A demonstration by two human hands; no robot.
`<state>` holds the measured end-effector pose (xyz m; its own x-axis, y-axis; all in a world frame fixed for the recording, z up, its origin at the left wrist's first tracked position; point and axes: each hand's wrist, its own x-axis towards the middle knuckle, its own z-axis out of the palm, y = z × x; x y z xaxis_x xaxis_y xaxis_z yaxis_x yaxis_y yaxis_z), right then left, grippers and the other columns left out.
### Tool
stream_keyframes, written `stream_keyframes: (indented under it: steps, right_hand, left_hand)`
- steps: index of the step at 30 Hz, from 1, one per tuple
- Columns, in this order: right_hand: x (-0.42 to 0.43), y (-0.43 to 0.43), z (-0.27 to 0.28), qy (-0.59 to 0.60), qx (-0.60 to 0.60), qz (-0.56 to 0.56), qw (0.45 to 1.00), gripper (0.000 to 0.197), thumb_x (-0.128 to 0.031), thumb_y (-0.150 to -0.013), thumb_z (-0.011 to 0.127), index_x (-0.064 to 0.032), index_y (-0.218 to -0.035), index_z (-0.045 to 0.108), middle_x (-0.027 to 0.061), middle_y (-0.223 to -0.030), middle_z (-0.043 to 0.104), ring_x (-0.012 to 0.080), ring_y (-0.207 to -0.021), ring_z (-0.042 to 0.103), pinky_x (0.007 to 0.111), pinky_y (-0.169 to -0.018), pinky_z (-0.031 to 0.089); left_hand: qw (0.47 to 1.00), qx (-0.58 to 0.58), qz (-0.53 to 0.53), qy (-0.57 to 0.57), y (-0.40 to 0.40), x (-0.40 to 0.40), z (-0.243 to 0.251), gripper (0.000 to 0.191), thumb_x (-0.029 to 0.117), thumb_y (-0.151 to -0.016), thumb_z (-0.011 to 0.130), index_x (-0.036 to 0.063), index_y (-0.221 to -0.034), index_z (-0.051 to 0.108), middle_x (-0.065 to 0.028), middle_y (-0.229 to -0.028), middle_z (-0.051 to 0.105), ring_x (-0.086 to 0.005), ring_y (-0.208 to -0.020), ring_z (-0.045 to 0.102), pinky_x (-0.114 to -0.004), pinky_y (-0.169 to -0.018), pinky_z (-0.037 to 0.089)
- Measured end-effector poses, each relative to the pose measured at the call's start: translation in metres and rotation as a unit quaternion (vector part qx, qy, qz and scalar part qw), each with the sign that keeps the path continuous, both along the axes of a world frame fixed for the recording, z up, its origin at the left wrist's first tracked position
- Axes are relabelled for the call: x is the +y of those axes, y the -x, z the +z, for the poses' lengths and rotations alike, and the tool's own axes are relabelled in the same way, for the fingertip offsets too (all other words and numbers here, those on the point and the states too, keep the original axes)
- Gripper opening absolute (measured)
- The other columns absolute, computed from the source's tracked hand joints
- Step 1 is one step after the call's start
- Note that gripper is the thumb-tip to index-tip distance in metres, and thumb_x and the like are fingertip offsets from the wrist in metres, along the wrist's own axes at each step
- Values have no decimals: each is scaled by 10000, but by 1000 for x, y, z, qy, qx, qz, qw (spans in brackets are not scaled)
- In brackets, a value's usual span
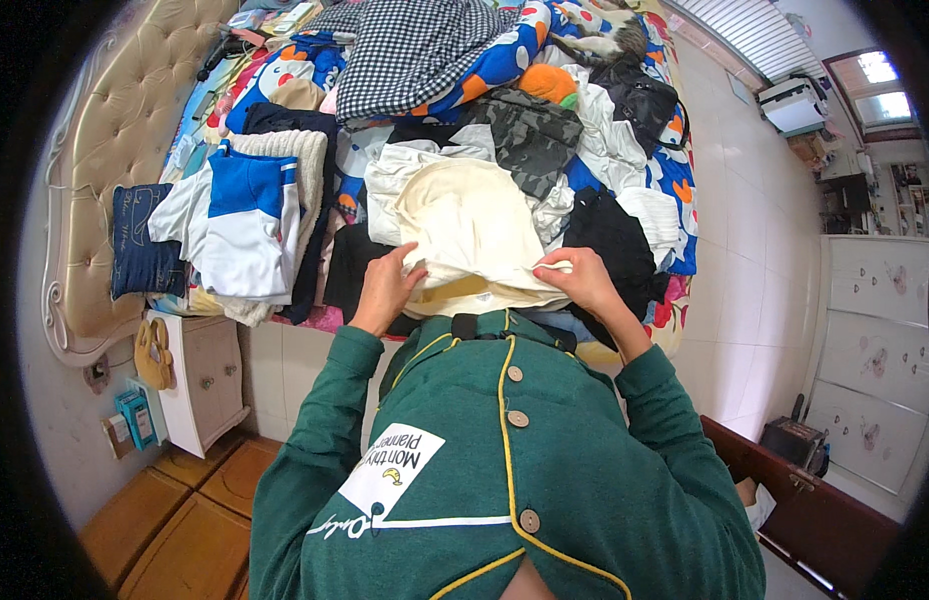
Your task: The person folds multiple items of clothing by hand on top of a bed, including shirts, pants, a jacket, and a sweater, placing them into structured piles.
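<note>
A cream-coloured garment (pixel 472 210) lies spread in front of me at the near edge of the bed, its near opening lifted so that the yellowish inside shows. At its left corner, my left hand (pixel 386 291) holds the fabric between thumb and fingers. The right corner of the hem is pinched in my right hand (pixel 583 279). Under its far side is a white garment (pixel 382 191). Black fabric (pixel 353 262) lies by my left hand, and a crumpled black garment (pixel 608 247) is beside my right.
Folded clothes, topped by a blue-and-white shirt (pixel 247 217), are stacked at left near dark jeans (pixel 146 240). Beyond lie camouflage fabric (pixel 526 135), an orange plush toy (pixel 547 84), a black bag (pixel 644 105), a checked quilt (pixel 419 60) and a cat (pixel 614 34). A white nightstand (pixel 206 375) stands lower left.
</note>
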<state>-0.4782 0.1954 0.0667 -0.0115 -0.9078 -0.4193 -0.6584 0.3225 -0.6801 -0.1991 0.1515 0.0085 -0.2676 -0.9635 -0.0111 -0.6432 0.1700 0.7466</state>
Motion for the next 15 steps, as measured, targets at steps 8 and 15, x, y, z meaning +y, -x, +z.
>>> stream_keyframes:
  steps: [8,15]
  right_hand:
    - [9,5,-10,-41,-389,-157,907,140,-152,-861,525,-41,-927,469,19,-858,549,70,-805,497,207,-735,395]
    - [8,-3,11,2,-72,69,995,247,-222,-809,605,10,-892,608,27,-783,596,72,-712,519,227,-643,413]
  left_hand:
    - [905,295,-33,-305,-2,9,18,116,164,-870,513,54,-853,483,40,-745,481,-42,-695,441,-201,-635,373]
    - [928,289,-6,-237,1,18,36,169,119,-808,589,27,-926,511,-11,-770,527,-85,-716,490,-235,-651,412]
